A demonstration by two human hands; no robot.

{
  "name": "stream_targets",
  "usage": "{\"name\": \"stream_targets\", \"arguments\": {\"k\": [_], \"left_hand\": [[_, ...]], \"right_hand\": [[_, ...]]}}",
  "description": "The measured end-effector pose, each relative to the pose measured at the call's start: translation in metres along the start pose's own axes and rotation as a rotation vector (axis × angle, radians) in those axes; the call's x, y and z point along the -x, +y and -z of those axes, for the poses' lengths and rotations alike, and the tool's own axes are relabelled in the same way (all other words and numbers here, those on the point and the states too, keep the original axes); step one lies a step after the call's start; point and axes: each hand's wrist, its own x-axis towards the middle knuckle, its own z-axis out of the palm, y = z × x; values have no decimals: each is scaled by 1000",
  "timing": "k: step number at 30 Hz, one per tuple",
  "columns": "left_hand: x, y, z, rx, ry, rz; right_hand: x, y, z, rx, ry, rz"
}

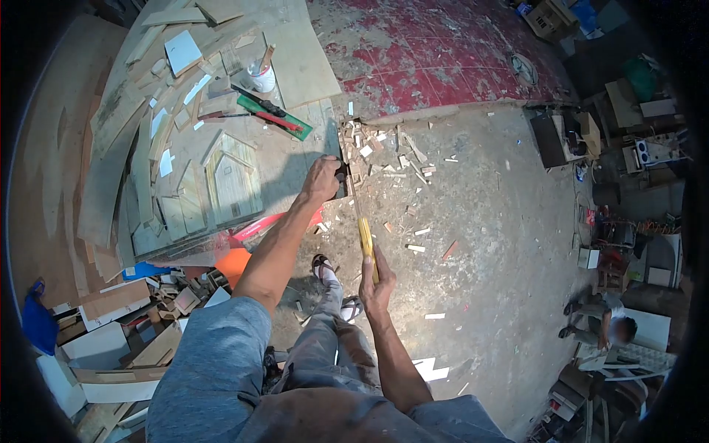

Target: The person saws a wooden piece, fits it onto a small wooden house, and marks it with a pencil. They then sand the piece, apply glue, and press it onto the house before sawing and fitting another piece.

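Observation:
My left hand (322, 179) is closed over a dark block (341, 181) at the right edge of the wooden worktable (295, 148). My right hand (378, 286) grips a yellow-handled tool (365, 235), held low beside the table over the floor. A thin blade runs from its handle up toward the left hand; its exact kind is hard to make out. On the tabletop, beyond my left hand, a green strip (288, 124) lies with a red-and-black tool (260, 105) across it. A house-shaped wooden piece (233, 177) rests to the left.
A white cup (261, 77) with a brush stands among wood offcuts on the table. Wood scraps (402, 162) litter the concrete floor. More boards pile at lower left (111, 325). Another person (602, 317) bends at far right, near cluttered shelves and equipment.

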Motion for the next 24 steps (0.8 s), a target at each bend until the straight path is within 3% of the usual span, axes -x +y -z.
{"name": "stream_targets", "arguments": {"k": [2, 3, 6, 10, 12, 14, 16, 18, 20, 22, 24], "left_hand": [[-5, -1, 1, 17, 13, -2], [-4, -2, 1, 33, -6, -3], [1, -4, -4, 20, 1, -10], [-4, -1, 3, 27, 9, -12], [0, -2, -2, 20, -31, 0], [0, -10, -9, -11, -14, 3], [0, -3, 0, -11, -6, -4], [-1, 0, 0, 8, -13, -2], [-1, -2, 0, 1, -31, -9], [2, -3, -3, -11, -9, 4], [1, -2, 0, -38, -36, 27]], "right_hand": [[11, 32, 1, 87, 81, 233], [7, 4, 6, 16, -3, 37], [-19, -24, -4, -37, -90, -155], [11, 14, 5, 4, -7, 61], [-2, 8, 3, -5, -8, 22], [-25, -11, -5, 4, -109, -185], [-9, -7, -2, 42, -110, -160], [14, 20, -1, 47, 44, 123], [3, 21, -5, 37, 48, 107], [-25, -13, -13, 11, -40, -39], [-17, -10, -10, 30, -32, -19]]}}
